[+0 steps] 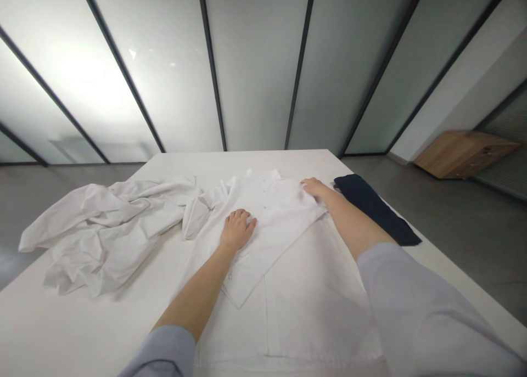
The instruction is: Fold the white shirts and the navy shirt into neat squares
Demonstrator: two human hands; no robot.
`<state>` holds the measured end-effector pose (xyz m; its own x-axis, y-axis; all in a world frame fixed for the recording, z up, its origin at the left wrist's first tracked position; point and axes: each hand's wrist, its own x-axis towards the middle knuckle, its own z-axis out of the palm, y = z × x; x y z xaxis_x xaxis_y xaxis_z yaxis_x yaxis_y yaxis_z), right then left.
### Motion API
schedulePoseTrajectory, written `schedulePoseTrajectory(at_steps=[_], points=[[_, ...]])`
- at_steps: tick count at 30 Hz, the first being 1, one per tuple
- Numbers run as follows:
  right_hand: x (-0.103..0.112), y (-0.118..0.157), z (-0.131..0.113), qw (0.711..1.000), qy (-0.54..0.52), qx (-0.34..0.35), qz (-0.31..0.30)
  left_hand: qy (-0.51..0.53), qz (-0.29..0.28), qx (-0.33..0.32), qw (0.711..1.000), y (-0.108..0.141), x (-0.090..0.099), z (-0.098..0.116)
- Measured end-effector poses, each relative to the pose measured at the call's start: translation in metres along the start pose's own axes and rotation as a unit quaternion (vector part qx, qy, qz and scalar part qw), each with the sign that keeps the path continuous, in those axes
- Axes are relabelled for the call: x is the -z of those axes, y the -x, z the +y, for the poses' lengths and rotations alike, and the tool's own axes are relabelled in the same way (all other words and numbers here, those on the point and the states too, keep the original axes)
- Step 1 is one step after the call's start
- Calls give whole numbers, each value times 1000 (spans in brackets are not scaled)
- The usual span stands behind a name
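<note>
A white button-up shirt [284, 223] lies front up on the table, its collar at the far end. The sleeve on the right is folded diagonally across the front, with its cuff [236, 292] near the lower left. On the left, the other sleeve [200, 215] lies rumpled. My left hand [239, 229] rests on the middle of the shirt, fingers apart and slightly bent. My right hand [313, 187] lies at the shoulder on the right, fingers stretched over the cloth; its fingertips are partly hard to make out.
A crumpled heap of white cloth [111, 223] lies to the left, partly over the white table's [24, 327] edge. Dark navy folded cloth [374, 209] sits along the right edge. Frosted glass panels [255, 64] stand behind; a wooden cabinet [457, 152] is on the floor at right.
</note>
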<state>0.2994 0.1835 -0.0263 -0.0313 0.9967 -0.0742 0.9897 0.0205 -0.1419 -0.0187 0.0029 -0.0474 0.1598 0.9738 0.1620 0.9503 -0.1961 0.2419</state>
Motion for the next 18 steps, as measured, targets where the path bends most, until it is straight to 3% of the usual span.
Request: schedulePoseTrajectory(at_steps=[9, 14, 18], points=[[10, -35, 4, 997, 45, -44, -51, 12, 3, 4, 1000, 2, 1, 0], [10, -33, -3, 997, -43, -28, 60, 8, -9, 7, 1000, 1, 1, -2], [-2, -7, -4, 989, -81, 9, 125, -49, -42, -11, 998, -1, -3, -2]])
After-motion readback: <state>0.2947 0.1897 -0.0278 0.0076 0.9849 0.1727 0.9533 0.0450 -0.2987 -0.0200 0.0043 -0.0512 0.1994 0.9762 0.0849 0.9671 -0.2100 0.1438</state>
